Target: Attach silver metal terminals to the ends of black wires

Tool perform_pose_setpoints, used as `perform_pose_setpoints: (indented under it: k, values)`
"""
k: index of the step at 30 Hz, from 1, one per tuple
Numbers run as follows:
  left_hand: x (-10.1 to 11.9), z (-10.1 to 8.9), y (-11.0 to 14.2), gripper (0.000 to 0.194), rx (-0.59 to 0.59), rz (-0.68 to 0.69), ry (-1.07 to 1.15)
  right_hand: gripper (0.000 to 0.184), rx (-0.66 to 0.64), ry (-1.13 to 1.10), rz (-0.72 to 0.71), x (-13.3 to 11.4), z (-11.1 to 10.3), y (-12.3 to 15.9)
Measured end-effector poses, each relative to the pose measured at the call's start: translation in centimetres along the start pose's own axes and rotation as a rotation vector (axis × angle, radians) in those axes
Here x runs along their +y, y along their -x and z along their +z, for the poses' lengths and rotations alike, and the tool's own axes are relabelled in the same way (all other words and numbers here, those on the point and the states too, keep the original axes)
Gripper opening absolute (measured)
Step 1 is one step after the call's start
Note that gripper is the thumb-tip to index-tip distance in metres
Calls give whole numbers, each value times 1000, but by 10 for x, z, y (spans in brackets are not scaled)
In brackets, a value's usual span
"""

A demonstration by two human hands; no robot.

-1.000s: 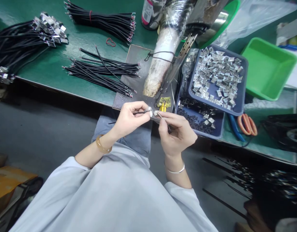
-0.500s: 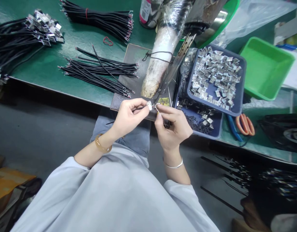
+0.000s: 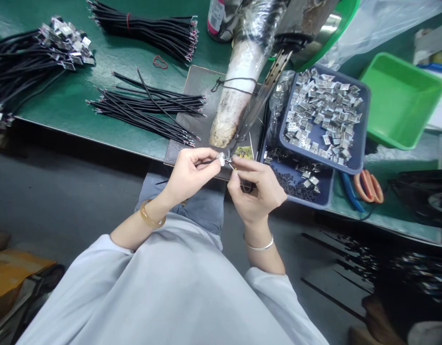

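Observation:
My left hand (image 3: 190, 175) pinches a thin black wire (image 3: 206, 162) with a small metal clip (image 3: 221, 159) at its tip, just over the front edge of the green bench (image 3: 80, 110). My right hand (image 3: 257, 189) is closed around a thin metal tool (image 3: 232, 165) whose point meets that clip. Both hands touch at the fingertips in front of a dark mat (image 3: 199, 96). Loose black wires (image 3: 149, 108) lie to the left of the mat.
A blue tray (image 3: 361, 124) of several metal clips sits at right above a second tray (image 3: 321, 191) of small black parts. A wrapped machine arm (image 3: 242, 72) leans over the mat. Green bin (image 3: 401, 100), orange-handled scissors (image 3: 366, 184), wire bundles (image 3: 145, 26) and finished harnesses (image 3: 37, 52) lie around.
My hands have drawn slightly closer together and shifted a little left and up; the tool tip now meets the clip. Nothing else has moved.

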State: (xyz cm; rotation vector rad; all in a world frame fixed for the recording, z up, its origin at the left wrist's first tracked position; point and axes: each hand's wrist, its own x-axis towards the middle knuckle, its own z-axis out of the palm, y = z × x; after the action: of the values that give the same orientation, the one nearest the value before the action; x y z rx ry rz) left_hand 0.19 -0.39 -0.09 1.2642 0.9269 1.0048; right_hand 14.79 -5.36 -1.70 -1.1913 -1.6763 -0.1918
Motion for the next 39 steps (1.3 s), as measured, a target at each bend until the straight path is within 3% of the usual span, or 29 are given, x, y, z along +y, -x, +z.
perform_pose_setpoints:
  k: [8, 13, 15, 21, 29, 35, 39]
  values:
    - [-2, 1, 5, 18, -4, 55, -82, 14, 45, -7, 39, -3, -3, 0]
    - [-3, 2, 7, 16, 27, 169, -171, 8, -33, -181, 337, -9, -5, -4]
    - [-3, 2, 7, 16, 38, 163, -162, 8, -62, -222, 386, -10, -5, -4]
    - [-1, 2, 3, 15, 42, 95, -128, 8, -56, -190, 315, -7, -3, -5]
    - [4, -2, 0, 15, 11, 209, -180, 15, -34, -119, 198, -11, -4, -12]
    - [4, -4, 2, 17, -53, 74, -112, 13, -77, -214, 268, -9, -7, -3]
    - [4, -2, 5, 13, -60, 45, -64, 15, -25, -106, 188, -10, -8, -2]
